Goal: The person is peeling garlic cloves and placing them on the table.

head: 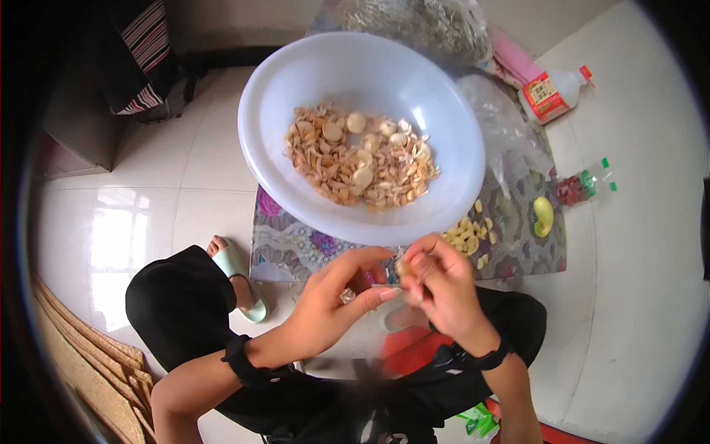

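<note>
A large pale plastic basin [288,72] stands before me, with garlic skins [327,161] and several whole-looking garlic bulbs [362,177] inside. Just below its near rim, my right hand [441,280] pinches a small garlic piece [405,269], partly hidden by my fingers. My left hand [344,280] is close beside it, thumb and fingers apart; a whitish bit shows behind its thumb, too unclear to name. Peeled garlic cloves [468,236] lie in a pile on the patterned mat [288,258], right of the basin's near rim.
Clear plastic bags [499,116] lie right of the basin; a big bag of dried plant matter [413,25] is behind. Farther right are a jug with a red cap [554,94], a small bottle [577,188] and a yellow-green fruit [543,216]. Folded tan mats [105,361] lie left.
</note>
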Demonstrator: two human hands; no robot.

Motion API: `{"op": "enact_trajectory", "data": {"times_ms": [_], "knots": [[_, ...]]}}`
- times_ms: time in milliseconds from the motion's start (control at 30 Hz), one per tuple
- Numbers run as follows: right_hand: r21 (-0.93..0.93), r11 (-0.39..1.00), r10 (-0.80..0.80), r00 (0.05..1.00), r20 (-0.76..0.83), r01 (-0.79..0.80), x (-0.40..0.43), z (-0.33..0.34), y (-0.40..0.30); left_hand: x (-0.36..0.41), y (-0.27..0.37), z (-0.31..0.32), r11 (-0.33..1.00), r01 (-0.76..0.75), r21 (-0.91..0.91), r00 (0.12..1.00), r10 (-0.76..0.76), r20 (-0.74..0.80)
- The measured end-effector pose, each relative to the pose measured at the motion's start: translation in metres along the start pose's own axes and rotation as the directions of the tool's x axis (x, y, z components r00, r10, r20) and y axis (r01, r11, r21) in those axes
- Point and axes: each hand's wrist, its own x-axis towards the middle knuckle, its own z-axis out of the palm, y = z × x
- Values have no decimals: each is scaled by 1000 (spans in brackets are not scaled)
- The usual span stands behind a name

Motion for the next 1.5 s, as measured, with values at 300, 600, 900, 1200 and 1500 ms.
{"op": "enact_trajectory", "data": {"times_ms": [300,600,900,1200,1500], "knots": [[208,972,88,990,106,-108,-21,-10,29,-3,-11,2,988,-63,141,993,48,105],[-636,702,-224,947,229,320,-15,-27,24,1,0,5,997,54,-62,998,-55,-11],[-483,734,-480,868,130,478,-13,-35,31,-2,-14,16,998,-36,60,995,31,92],[-495,713,-451,865,218,497,-20,-36,30,2,-11,11,926,-245,288,953,175,248],[-265,873,-396,912,104,409,-23,-29,41,0,-7,14,964,-135,231,971,82,224]]}}
